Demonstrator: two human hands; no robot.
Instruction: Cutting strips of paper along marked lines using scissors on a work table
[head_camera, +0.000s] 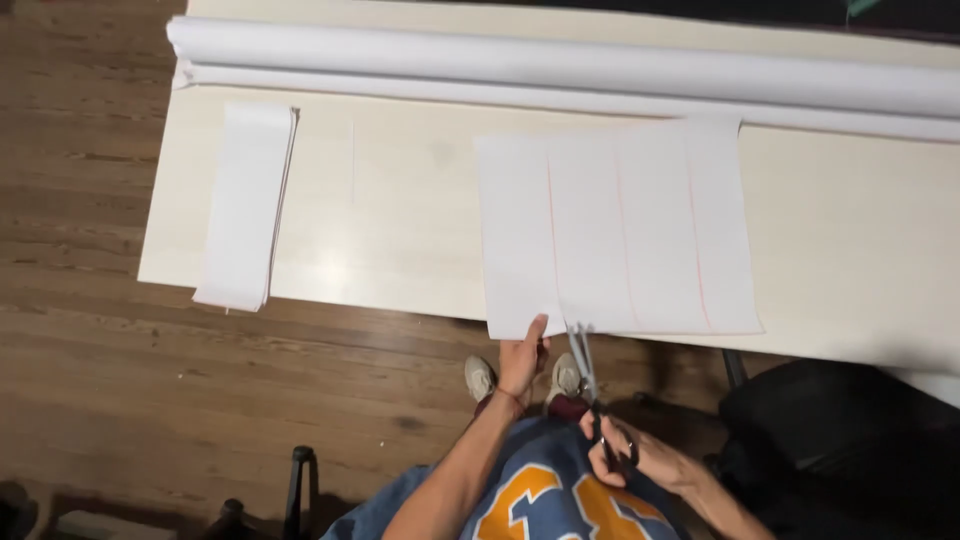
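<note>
The white sheet ruled with red lines lies on the pale table, its near edge overhanging. At its seven o'clock corner the left hand pinches the paper. The right hand, fingers curled through the handles, holds scissors, blades at the edge. A stack of cut strips sits at nine o'clock; a paper roll at twelve.

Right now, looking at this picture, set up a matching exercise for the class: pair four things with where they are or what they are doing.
Things:
1. Paper roll
2. Strip stack
3. Scissors
4. Left hand

States:
A. Pinching the near edge of the lined sheet
B. Lying along the far edge of the table
C. Gripped by the right hand
D. Hanging over the table's near-left edge

Pairs: 1-B, 2-D, 3-C, 4-A
</note>
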